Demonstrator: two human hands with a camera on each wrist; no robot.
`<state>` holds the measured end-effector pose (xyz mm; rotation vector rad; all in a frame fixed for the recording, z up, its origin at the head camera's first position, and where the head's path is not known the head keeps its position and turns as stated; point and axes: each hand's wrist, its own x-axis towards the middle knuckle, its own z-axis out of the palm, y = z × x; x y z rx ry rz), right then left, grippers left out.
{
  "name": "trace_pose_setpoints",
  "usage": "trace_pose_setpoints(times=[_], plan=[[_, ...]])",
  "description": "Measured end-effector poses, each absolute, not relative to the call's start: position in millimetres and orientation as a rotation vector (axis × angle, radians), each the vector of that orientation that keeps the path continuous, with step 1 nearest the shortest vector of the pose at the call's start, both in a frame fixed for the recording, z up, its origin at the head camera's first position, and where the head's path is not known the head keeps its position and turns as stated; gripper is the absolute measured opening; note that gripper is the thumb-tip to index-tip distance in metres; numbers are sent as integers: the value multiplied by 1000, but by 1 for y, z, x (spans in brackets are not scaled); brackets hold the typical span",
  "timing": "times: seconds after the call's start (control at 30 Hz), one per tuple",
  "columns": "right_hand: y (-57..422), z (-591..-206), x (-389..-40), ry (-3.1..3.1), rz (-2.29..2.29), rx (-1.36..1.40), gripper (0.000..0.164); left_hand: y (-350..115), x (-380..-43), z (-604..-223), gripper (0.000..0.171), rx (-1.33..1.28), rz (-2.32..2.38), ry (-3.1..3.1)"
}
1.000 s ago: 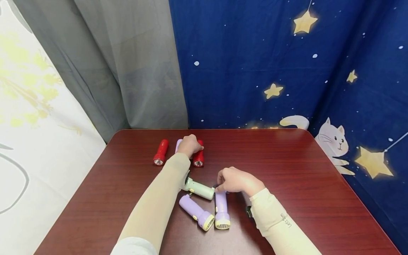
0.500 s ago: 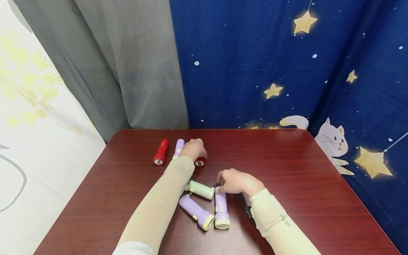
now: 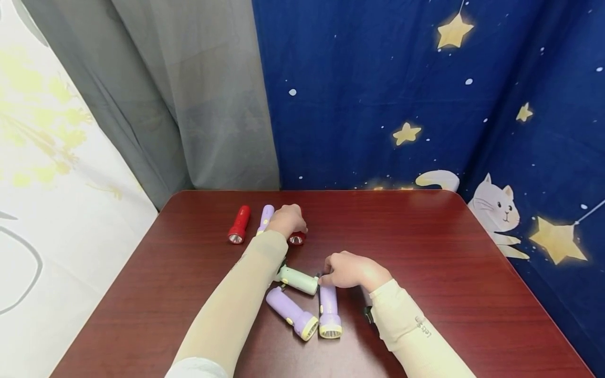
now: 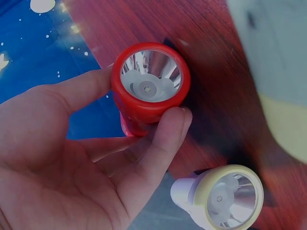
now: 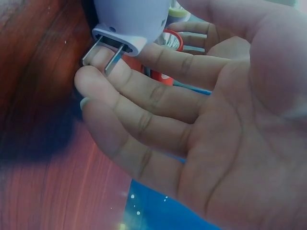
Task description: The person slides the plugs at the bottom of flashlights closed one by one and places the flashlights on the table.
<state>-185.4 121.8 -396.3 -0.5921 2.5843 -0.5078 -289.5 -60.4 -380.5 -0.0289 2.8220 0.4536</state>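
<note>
At the back of the table my left hand (image 3: 287,220) grips a red flashlight (image 4: 151,79) near its head. The left wrist view shows the thumb and a finger on either side of its lens end. A light purple flashlight (image 3: 266,216) lies just left of this hand. My right hand (image 3: 352,269) pinches the tail of another purple flashlight (image 3: 329,307), whose yellow-rimmed head faces me. Two metal plug prongs (image 5: 114,60) stick out of that tail by the curled fingers. A pale green flashlight (image 3: 299,280) lies beside it, its head hidden behind my left forearm.
Another red flashlight (image 3: 239,224) lies at the back left. In front, a third purple flashlight (image 3: 289,311) lies slanted, its head close to the one at my right hand. The dark red table (image 3: 425,236) ends at a blue starry curtain (image 3: 340,105).
My left hand has shifted slightly right over the red flashlight, uncovering more of the purple one beside it. The right hand has hardly moved.
</note>
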Motion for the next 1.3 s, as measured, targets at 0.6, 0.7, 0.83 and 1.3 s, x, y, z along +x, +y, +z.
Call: trace_pose_setpoints(times=[0.6,0.7,0.83,1.3], plan=[[124,-396,-184,2584,-667,-399,14,-57,-280,-371,25,-22,339,2918],[129,-404,-190,2610,-609,-472,12,-54,-274,-367,26,-16,313,2967],[132,-399,-192,2629,-569,-504,8,-51,-262,-361,32,18,287,3028],[140,-360,-197,2746,-690,-458,13,-51,-212,-333,49,358,249,2896]])
